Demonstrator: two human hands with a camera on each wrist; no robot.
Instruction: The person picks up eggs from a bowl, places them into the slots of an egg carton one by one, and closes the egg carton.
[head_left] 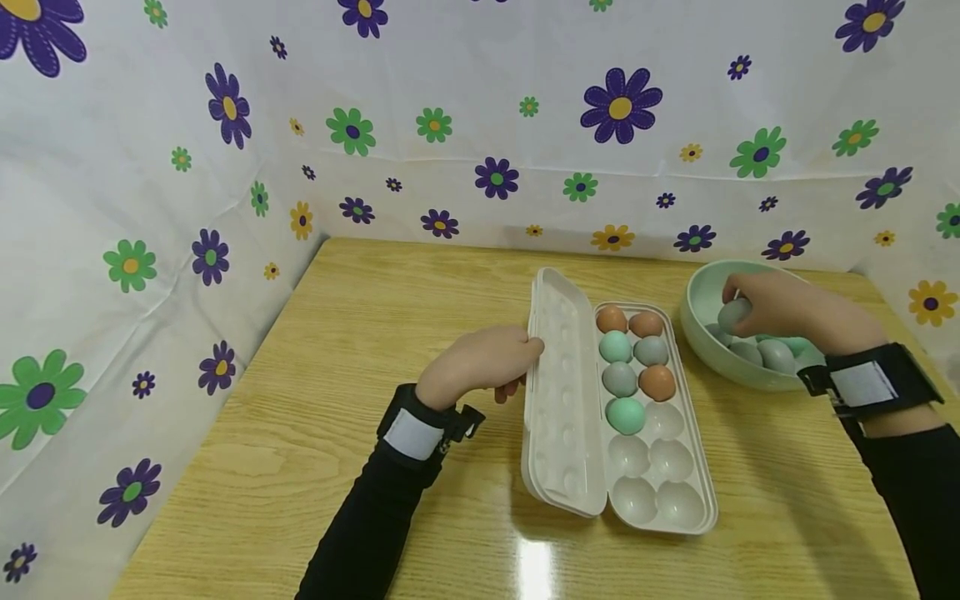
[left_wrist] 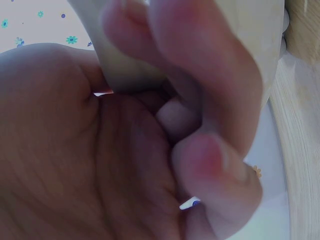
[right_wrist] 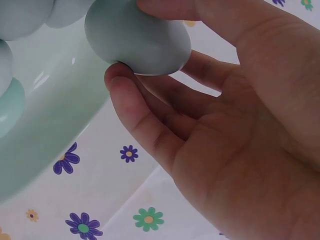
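A white egg carton (head_left: 693, 467) lies on the table with its lid (head_left: 566, 400) raised on the left side. Brown, grey and green eggs fill the far cups, down to a green egg (head_left: 626, 415) in the left row; the nearer cups hold none. My left hand (head_left: 483, 364) grips the lid's outer edge between thumb and curled fingers. Over the pale green bowl (head_left: 701, 292) at the right, my right hand (head_left: 776, 304) pinches a grey egg (right_wrist: 140, 40) between thumb and fingers. Several grey and green eggs rest in the bowl beneath it.
The wooden table (head_left: 360, 333) carries the carton and the bowl, which stands near its far right corner. A white cloth (head_left: 450, 75) with printed flowers hangs behind the table and at both sides.
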